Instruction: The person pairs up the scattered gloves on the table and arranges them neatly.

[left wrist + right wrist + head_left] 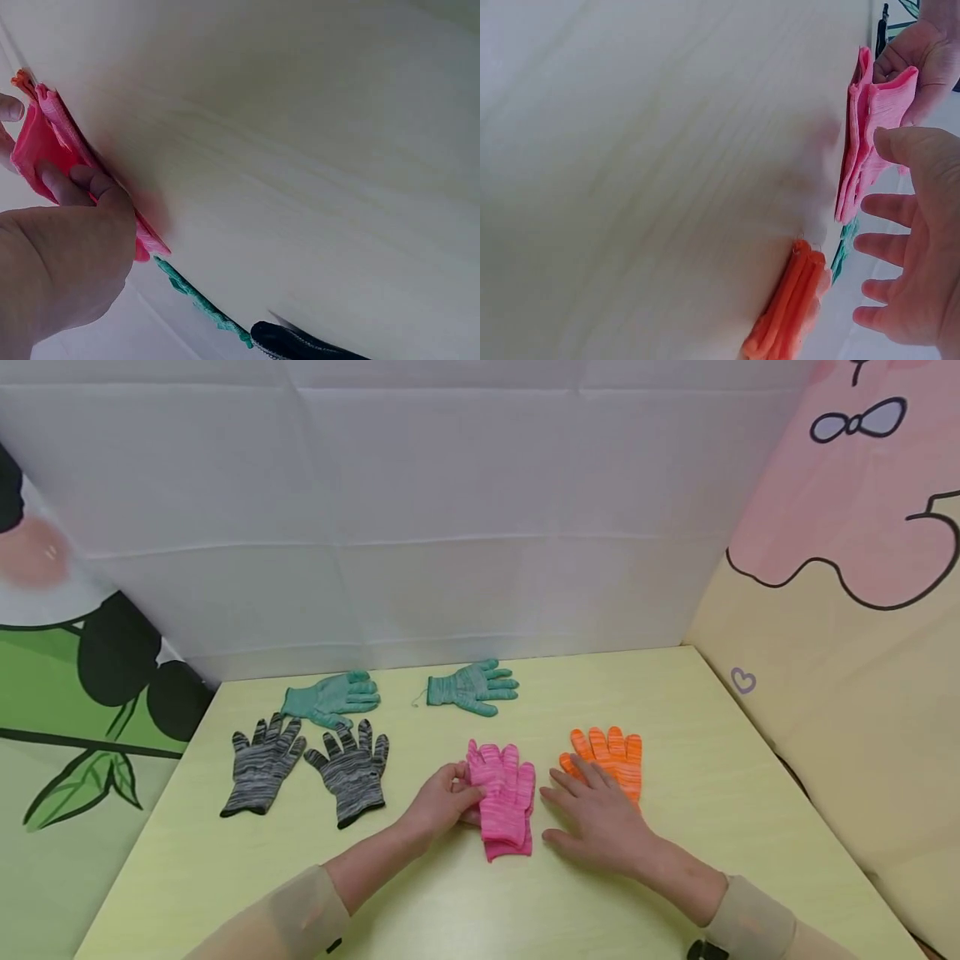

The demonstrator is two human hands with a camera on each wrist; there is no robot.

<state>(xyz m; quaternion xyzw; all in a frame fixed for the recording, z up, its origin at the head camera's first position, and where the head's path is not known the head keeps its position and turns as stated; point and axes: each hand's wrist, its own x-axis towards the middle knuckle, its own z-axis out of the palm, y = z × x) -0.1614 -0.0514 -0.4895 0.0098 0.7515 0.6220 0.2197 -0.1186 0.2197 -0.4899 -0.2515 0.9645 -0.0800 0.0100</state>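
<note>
A pair of pink knit gloves (504, 797) lies stacked at the middle of the table, fingers pointing away from me. My left hand (438, 803) pinches the left edge of the upper pink glove between thumb and fingers; in the left wrist view that glove (46, 146) is partly lifted off the lower one. To the right, my right hand (606, 827) has its fingers spread, holding nothing. It is between the pink gloves and the orange gloves (624, 760), covering part of the orange ones in the head view. Layered orange gloves (787, 300) show in the right wrist view.
Two grey-and-black striped gloves (262, 768) (351, 774) lie apart on the left of the pale yellow table (420, 910). Behind them are two teal gloves (333, 696) (468, 687), one near each other along the back edge. A white cloth wall (450, 510) rises behind the table.
</note>
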